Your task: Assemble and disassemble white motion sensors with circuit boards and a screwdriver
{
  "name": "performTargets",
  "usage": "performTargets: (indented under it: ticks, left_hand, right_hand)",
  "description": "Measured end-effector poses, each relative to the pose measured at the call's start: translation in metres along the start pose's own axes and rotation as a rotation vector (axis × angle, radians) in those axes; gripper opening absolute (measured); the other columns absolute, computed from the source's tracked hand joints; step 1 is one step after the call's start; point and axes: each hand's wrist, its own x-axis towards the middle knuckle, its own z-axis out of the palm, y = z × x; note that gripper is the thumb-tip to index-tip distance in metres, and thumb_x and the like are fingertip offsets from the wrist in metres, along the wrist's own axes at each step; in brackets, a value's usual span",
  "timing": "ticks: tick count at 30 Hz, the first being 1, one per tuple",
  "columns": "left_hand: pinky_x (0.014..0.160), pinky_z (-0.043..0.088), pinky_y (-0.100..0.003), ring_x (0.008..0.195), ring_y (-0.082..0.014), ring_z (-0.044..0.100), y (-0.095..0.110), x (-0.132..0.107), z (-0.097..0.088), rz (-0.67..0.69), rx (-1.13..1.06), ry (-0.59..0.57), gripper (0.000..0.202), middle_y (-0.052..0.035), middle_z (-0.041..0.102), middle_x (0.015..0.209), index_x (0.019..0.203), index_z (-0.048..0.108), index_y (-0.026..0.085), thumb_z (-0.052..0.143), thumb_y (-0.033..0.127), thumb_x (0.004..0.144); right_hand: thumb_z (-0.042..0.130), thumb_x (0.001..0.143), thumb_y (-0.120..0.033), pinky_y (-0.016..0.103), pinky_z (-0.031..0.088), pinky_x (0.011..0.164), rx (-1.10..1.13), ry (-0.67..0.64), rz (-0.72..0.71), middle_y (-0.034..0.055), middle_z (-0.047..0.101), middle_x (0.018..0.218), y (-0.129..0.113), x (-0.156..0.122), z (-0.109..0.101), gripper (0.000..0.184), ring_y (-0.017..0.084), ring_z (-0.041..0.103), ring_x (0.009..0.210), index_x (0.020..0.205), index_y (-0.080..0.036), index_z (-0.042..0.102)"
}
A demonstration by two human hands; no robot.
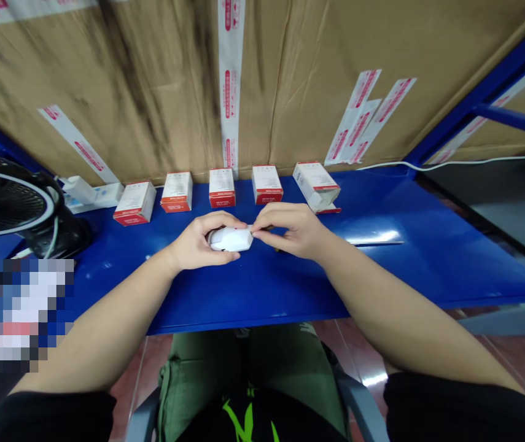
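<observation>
Just inside the near edge of the blue bench (395, 270), about midway along it, a small white box (231, 239) sits between both hands. Its long axis runs left to right, parallel to that edge. The left hand (195, 245) wraps its left end, fingers curled over the top. The right hand (295, 232) pinches the right end with its fingertips, so each hand has one end. Along the far edge runs a row of red-and-white boxes (222, 187), the rightmost one (316, 186) skewed.
</observation>
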Motion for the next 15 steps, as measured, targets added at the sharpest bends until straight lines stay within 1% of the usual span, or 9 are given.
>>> performTargets:
  ticks: [3,7,10,12,15]
  left_hand:
    - [0.096,0.065,-0.038,0.109,-0.0250,0.080,0.0011,-0.0010,-0.0006,-0.021,0.026,0.001,0.047,-0.0116,0.084,0.121,0.126,0.082,0.025,0.097,0.023,0.081]
    - [0.091,0.066,-0.038,0.104,-0.0251,0.080,0.0025,-0.0013,-0.0005,-0.057,0.058,-0.002,0.047,-0.0119,0.084,0.117,0.126,0.082,0.024,0.096,0.028,0.082]
    - [0.093,0.066,-0.040,0.106,-0.0250,0.080,0.0042,-0.0004,-0.0004,-0.023,0.120,-0.018,0.045,-0.0110,0.083,0.118,0.127,0.081,0.024,0.094,0.026,0.084]
    - [0.096,0.066,-0.041,0.108,-0.0251,0.079,0.0055,-0.0003,-0.0007,0.024,0.190,-0.031,0.044,-0.0101,0.081,0.120,0.128,0.080,0.025,0.092,0.023,0.085]
    - [0.099,0.066,-0.043,0.112,-0.0255,0.078,0.0073,-0.0019,-0.0013,0.051,0.317,-0.039,0.047,-0.0096,0.077,0.126,0.129,0.078,0.026,0.088,0.016,0.085]
  right_hand:
    - [0.068,0.109,-0.020,0.032,0.065,0.076,-0.085,-0.042,-0.047,0.0068,0.082,0.097,-0.0028,-0.0001,-0.0037,0.012,0.018,0.077,0.085,0.103,-0.020,0.079]
    - [0.061,0.114,-0.023,0.034,0.065,0.077,-0.249,-0.083,-0.101,0.0085,0.080,0.093,-0.0076,-0.0002,-0.0053,0.023,0.020,0.076,0.084,0.101,-0.018,0.079]
    - [0.053,0.117,-0.024,0.036,0.064,0.075,-0.360,-0.113,-0.126,0.0100,0.079,0.091,-0.0097,-0.0005,-0.0045,0.032,0.021,0.074,0.082,0.099,-0.017,0.079]
    - [0.051,0.117,-0.025,0.037,0.064,0.075,-0.380,-0.151,-0.117,0.0105,0.078,0.091,-0.0098,-0.0011,-0.0039,0.034,0.022,0.073,0.082,0.101,-0.016,0.079]
    - [0.053,0.116,-0.025,0.037,0.062,0.076,-0.290,-0.204,-0.019,0.0085,0.077,0.093,-0.0086,-0.0019,-0.0036,0.029,0.021,0.072,0.083,0.105,-0.019,0.079]
